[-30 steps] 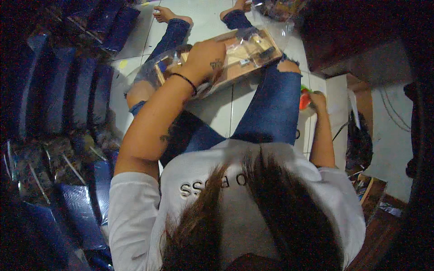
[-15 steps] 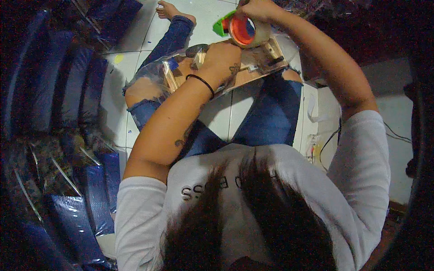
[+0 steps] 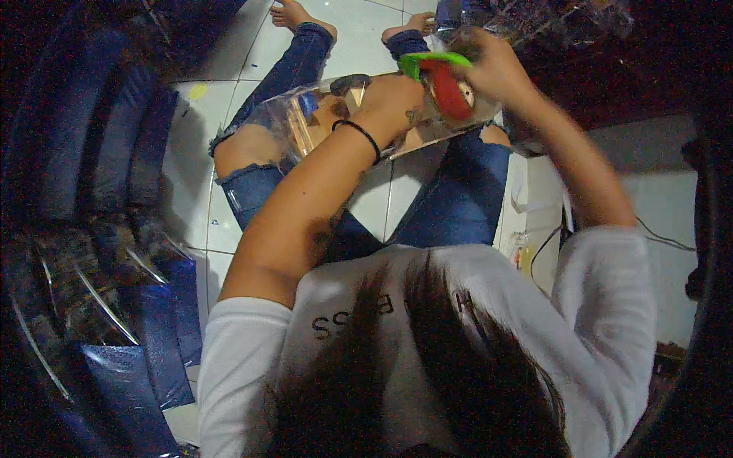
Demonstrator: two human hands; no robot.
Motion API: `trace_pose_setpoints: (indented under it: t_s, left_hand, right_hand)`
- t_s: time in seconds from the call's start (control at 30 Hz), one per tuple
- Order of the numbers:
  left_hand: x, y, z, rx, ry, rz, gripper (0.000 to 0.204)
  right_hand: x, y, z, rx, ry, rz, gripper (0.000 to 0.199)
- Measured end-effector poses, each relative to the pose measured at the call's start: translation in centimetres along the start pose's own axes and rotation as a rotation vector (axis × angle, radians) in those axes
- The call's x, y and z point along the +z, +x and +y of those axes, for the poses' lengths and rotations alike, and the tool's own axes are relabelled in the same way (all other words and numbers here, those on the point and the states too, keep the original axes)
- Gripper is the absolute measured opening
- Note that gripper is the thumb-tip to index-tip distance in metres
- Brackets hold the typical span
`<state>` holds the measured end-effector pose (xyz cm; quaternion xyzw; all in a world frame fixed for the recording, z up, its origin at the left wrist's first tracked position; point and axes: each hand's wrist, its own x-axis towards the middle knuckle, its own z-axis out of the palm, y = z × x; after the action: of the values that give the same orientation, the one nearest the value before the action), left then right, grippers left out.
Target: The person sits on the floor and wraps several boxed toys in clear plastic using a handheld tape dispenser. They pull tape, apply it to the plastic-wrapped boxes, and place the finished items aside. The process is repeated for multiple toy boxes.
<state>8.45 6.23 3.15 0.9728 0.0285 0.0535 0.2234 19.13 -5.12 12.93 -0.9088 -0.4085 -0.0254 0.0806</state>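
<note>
Across my knees lies a clear plastic-wrapped package, with light wooden or cardboard pieces, a blue piece and dark parts showing through. My left hand rests over its middle, fingers curled over its far side and mostly hidden from view. My right hand, smeared by motion, is closed around a tape dispenser with a green frame and red hub. The dispenser is over the package's right end, close beside my left hand. Whether its tape touches the plastic cannot be made out.
Dark blue plastic-wrapped packs are stacked along the left side. More clear-wrapped items lie at the far right. White floor tiles show between my legs, and a black cable runs at right.
My right hand and the tape dispenser have moved nearer and to the right, and the dispenser has tilted. My left hand has shifted slightly right on the package.
</note>
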Motion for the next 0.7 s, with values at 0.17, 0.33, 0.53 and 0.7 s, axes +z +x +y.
trace_pose_setpoints:
  t_s: [0.17,0.33,0.53,0.7]
  left_hand:
    - [0.2,0.1,-0.6,0.073,-0.059,-0.010,0.022]
    - [0.6,0.7,-1.2,0.163,-0.065,0.028,0.027]
    - [-0.2,1.2,-0.6,0.043,0.134,-0.161,0.025]
    - [-0.5,0.3,-0.4,0.208,0.172,0.024,0.026]
  right_hand:
    - [1.1,-9.8,3.3,0.042,0.205,0.099,0.040]
    - [1.4,-19.6,0.6,0.140,0.301,0.044,0.042]
    - [8.2,-17.9,-0.1,0.089,0.205,-0.107,0.037]
    - [7.4,-19.6,4.5,0.005,0.468,0.221,0.042]
